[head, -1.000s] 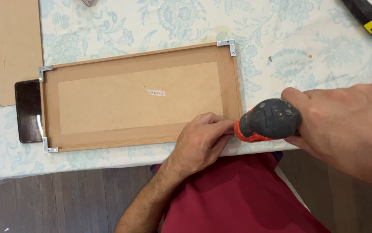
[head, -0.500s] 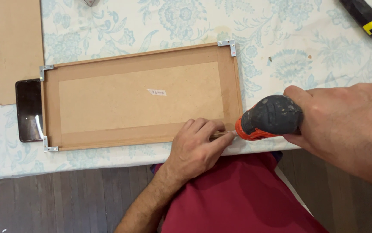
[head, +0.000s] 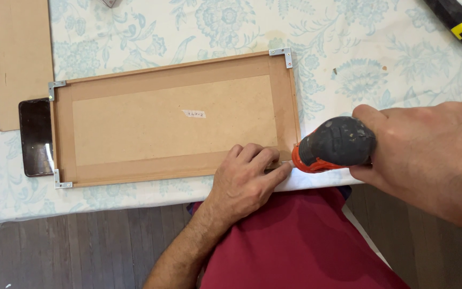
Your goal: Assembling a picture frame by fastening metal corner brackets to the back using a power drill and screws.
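Note:
A long brown picture frame (head: 174, 123) lies back-up on the table, with metal corner brackets at three visible corners, such as the top right bracket (head: 282, 53). My left hand (head: 244, 182) presses on the frame's near right corner, fingers curled over the bracket there. My right hand (head: 429, 155) grips a black and orange power screwdriver (head: 332, 145), its nose pointed at that same corner right beside my left fingers. The bit and the corner bracket are hidden by my fingers.
A dark phone (head: 35, 136) lies against the frame's left end. A brown board (head: 22, 59) rests at the far left. A black and yellow tool (head: 453, 20) sits at the top right. The floral tablecloth (head: 375, 69) ends at the near edge above my red-clothed lap.
My left hand has slid a little to the right along the frame's near edge toward the corner. The screwdriver stays at the corner, barely shifted.

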